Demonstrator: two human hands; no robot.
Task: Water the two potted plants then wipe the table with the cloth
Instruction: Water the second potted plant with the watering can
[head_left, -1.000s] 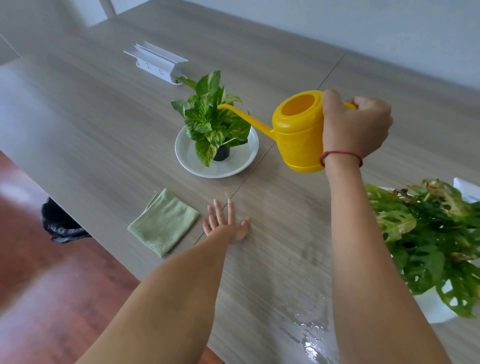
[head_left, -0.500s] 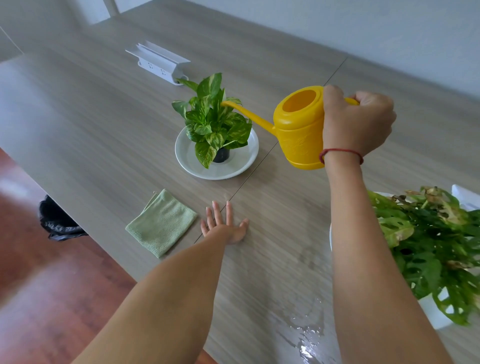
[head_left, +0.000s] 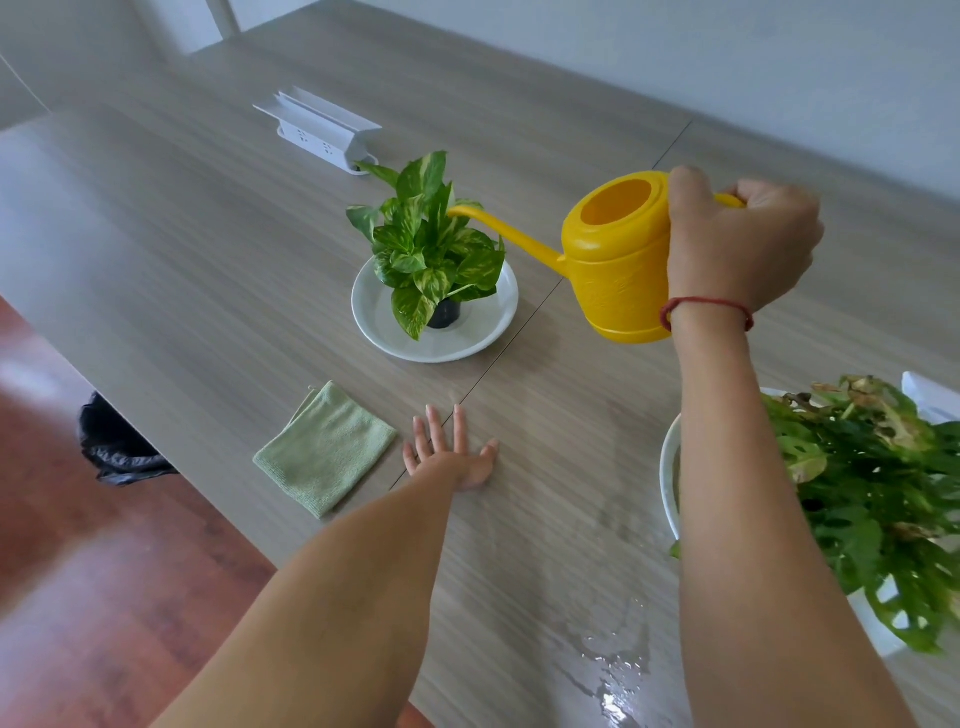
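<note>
The yellow watering can (head_left: 618, 260) is gripped by the right hand (head_left: 737, 244), spout over the small plant (head_left: 431, 244), while the left hand (head_left: 452, 457) is spread flat beside the cloth (head_left: 324, 449) near the surface (head_left: 182, 249) edge.

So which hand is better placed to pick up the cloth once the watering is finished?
The left hand. It lies flat and empty on the table, right beside the green cloth. The right hand is closed on the yellow watering can, spout over the small potted plant.

Bare table (head_left: 208, 270) left of cloth (head_left: 324, 449); small plant (head_left: 428, 244), socket box (head_left: 322, 127) block far centre.
</note>
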